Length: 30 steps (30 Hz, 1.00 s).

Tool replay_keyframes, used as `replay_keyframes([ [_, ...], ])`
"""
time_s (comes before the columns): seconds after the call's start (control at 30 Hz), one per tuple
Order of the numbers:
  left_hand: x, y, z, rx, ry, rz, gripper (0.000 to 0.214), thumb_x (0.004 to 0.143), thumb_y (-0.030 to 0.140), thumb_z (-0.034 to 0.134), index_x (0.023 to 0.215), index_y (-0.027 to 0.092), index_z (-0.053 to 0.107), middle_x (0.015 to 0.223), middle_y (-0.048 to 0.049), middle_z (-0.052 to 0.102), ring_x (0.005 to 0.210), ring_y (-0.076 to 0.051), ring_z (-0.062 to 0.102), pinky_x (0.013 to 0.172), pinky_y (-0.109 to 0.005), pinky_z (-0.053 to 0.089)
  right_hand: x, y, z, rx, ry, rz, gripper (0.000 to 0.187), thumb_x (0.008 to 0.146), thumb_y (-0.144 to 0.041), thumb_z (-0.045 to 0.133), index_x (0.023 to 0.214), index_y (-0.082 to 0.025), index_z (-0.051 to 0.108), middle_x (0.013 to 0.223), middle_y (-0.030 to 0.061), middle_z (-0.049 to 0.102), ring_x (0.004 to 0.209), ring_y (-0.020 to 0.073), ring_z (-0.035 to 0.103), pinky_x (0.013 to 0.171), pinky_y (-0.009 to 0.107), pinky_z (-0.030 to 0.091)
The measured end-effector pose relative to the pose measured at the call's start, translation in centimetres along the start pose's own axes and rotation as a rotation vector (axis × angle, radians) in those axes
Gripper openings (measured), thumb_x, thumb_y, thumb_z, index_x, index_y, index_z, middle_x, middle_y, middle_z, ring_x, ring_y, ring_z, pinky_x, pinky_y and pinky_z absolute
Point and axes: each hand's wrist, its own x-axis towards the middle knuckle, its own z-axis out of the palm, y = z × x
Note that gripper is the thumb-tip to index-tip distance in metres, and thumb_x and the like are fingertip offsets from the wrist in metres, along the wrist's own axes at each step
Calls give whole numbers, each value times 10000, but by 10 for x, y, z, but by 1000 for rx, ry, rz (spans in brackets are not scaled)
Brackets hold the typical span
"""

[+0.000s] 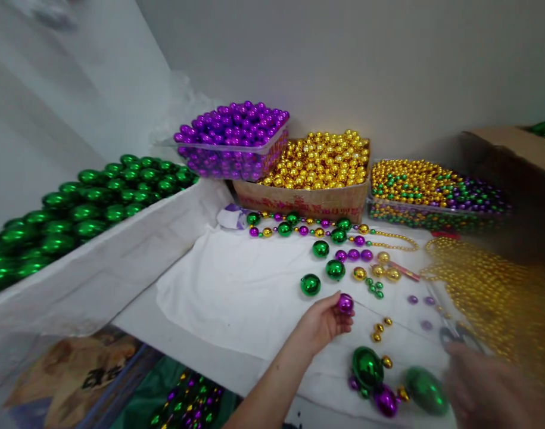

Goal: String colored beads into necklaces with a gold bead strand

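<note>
My left hand (326, 322) is closed on a shiny purple bead (345, 303), pinched between thumb and fingers above the white cloth (227, 298). A thin thread runs from that bead toward the right. My right hand (495, 384), smeared by motion, is at the lower right beside a pair of scissors (460, 338); its fingers cannot be made out. Between and below the hands lie a big green bead (367, 368), a blurred green bead (426, 390), a purple bead (385, 400) and small gold beads (378, 328). Loose green beads (335, 270) sit beyond my left hand.
A white-walled bin of green beads (87, 211) flanks the left. Behind stand a tub of purple beads (236, 131), a carton of gold beads (321, 161) and a tray of mixed beads (415, 182). A finished-looking strand (303, 230) lies ahead; gold chains (486, 292) spread rightward.
</note>
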Motion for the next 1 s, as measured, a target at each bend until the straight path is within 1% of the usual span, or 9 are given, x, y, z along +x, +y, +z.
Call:
replay_keyframes([
  [0.1,-18,0,-21,-306,6,-91,358,892,423,524,851,83,627,753,-85,670,630,-115,623,618,-217,492,-10,-9,31,-62,76,7,220,682,-359,766,675,-172,650,831,78,690,398,79,455,343,240,365],
  [0.17,-24,-2,-25,-418,9,-108,378,935,392,453,867,64,630,761,-98,674,636,-125,633,617,-221,503,-18,-12,49,-127,108,-19,229,695,-339,761,670,-154,628,832,76,686,401,65,441,362,228,372],
  [0.23,-28,-2,-24,-466,10,-107,397,951,371,419,878,45,634,752,-103,669,620,-127,630,604,-222,505,-26,-14,60,-218,118,-61,224,710,-315,748,670,-144,609,813,70,681,414,62,440,375,217,377],
  [0.37,-33,0,-16,-539,-4,-94,392,950,355,431,1001,22,630,751,-101,656,617,-128,624,599,-217,503,-41,-25,69,-401,140,-283,168,758,-290,704,737,-151,612,848,82,669,593,131,573,414,209,400],
  [0.47,-36,-1,-13,-578,17,-103,419,945,379,441,1012,10,627,754,-104,650,621,-128,619,601,-217,503,-51,-34,77,-527,131,-455,91,808,-247,653,808,-159,631,851,82,662,724,172,612,523,244,467],
  [0.6,-39,-4,-13,-596,80,-96,397,952,348,429,974,5,627,752,-107,644,624,-127,615,600,-214,504,-59,-34,82,-630,2,-631,49,848,-165,588,858,-177,634,819,59,665,694,162,623,613,281,499],
  [0.77,-42,-5,-13,-601,125,-92,376,950,338,432,947,14,623,729,-103,631,621,-126,609,590,-212,503,-55,-25,69,-778,-182,-748,154,866,-136,554,999,-197,603,866,66,682,751,161,659,572,235,497],
  [0.9,-44,-5,-11,-610,181,-98,363,945,344,442,908,27,616,709,-95,623,597,-119,597,576,-208,499,-47,-23,60,-872,-374,-934,182,856,-120,558,1024,-189,576,870,55,702,755,134,683,577,183,512],
  [1.0,-44,-6,-10,-603,212,-117,354,940,345,452,895,32,610,695,-92,618,583,-118,592,565,-206,497,-46,-21,61,-907,-435,-946,148,862,-128,553,993,-194,574,889,50,710,760,119,686,634,170,522],
])
